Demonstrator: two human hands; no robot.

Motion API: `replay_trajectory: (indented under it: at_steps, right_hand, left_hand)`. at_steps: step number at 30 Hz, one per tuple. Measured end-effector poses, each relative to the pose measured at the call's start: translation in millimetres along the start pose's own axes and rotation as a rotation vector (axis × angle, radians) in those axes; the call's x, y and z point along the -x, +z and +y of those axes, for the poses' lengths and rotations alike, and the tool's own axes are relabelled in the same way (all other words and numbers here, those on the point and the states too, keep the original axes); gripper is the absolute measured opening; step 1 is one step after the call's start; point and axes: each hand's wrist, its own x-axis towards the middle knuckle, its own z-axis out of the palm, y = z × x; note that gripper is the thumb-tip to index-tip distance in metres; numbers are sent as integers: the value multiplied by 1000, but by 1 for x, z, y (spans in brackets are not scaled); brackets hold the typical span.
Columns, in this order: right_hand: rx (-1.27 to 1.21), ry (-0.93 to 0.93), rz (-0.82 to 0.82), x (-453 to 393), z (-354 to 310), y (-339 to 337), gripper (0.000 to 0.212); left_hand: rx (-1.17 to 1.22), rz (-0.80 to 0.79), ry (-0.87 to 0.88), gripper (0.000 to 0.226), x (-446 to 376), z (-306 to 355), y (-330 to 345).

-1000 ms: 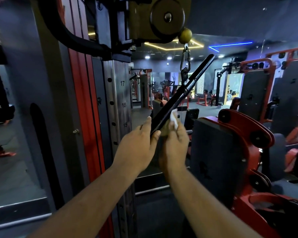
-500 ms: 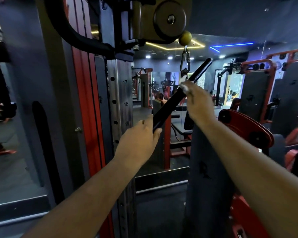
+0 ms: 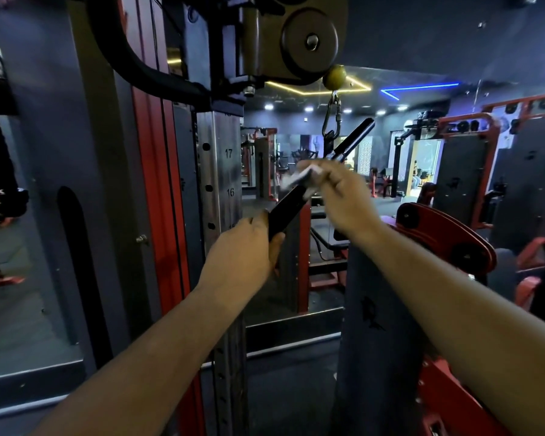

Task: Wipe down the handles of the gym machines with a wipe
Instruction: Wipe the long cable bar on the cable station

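Note:
A black straight bar handle (image 3: pixel 291 204) hangs tilted from a carabiner (image 3: pixel 332 118) under the cable pulley. My left hand (image 3: pixel 246 250) grips the bar's lower end. My right hand (image 3: pixel 337 196) wraps a white wipe (image 3: pixel 296 179) around the middle of the bar, just below the carabiner. The bar's upper end (image 3: pixel 357 135) sticks out beyond my right hand. Motion blurs the wipe.
The cable machine's steel upright (image 3: pixel 221 184) with numbered holes stands just left of the bar, beside a red column (image 3: pixel 153 184). A dark padded seat back (image 3: pixel 378 325) and a red machine frame (image 3: pixel 447 234) sit at the lower right. More gym machines fill the background.
My right hand with the wipe slid up the bar from near my left hand, then came back down a little toward the middle. My left hand kept its grip on the lower end.

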Motion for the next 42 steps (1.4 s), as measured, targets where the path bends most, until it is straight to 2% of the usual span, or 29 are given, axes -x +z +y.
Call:
replay_trajectory:
  at_steps: [2,5,7,11,15,17,18,20,22,23,26,27,29,30,32,35,37,40,42]
  right_hand:
    - [231,6,96,-32,16,-13,25]
    - [590,-30,-86,-52,33,-17,23]
    - [683,-70,-176,-45,30,-8,20]
    - [557,-127,-260,-24,-7,13,25]
    - [402,-207,-538,1,-41,21,24]
    - [258,-183,-585,-1,-40,8,24]
    - [165,-152,-515,-7,-33,-1,26]
    - [17,-59,-143,-21,-13,-20,31]
    - [49,-17,211,-28,9,-27,33]
    - [98,4,271,-25,15,-22,35]
    - [249,2,85,7,22,21,37]
    - [226,-8,105,23,17,35,34]
    - [99,-46,209,57,3,59,22]
    - [-21,-22,224,74,-4,67,22]
    - [-164,-74,167,104,-18,83,33]
    - [-338,-232,71,130,-25,90,35]
    - [-402,-221,150,129,-23,78,33]
    - [-383,40,461,88,-8,51,31]
    - [-357,158,525,47,1,38,34]
  left_hand:
    - [-35,15,16,45,-1,6,-2]
    - [-43,10,15,61,1,9,-3]
    - [-18,15,12,70,3,7,-4]
    - [49,11,12,85,5,3,-7]
    - [89,-2,53,107,9,2,-7]
    - [111,7,50,110,12,4,-10]
    - [116,3,38,108,13,6,-15]
    - [119,-7,-1,98,12,7,-23]
    - [133,-20,-45,84,8,6,-28]
    - [147,-28,-60,78,7,6,-30]
    - [285,-82,-142,80,7,7,-33]
    - [359,-107,-181,86,7,9,-33]
    - [480,-147,-241,95,7,13,-36]
    - [515,-159,-257,97,7,13,-36]
    - [585,-166,-285,99,7,11,-37]
    - [700,-169,-326,101,7,5,-40]
    - [723,-176,-339,99,7,4,-44]
    - [722,-158,-307,89,6,6,-49]
    - [712,-159,-296,82,4,7,-47]
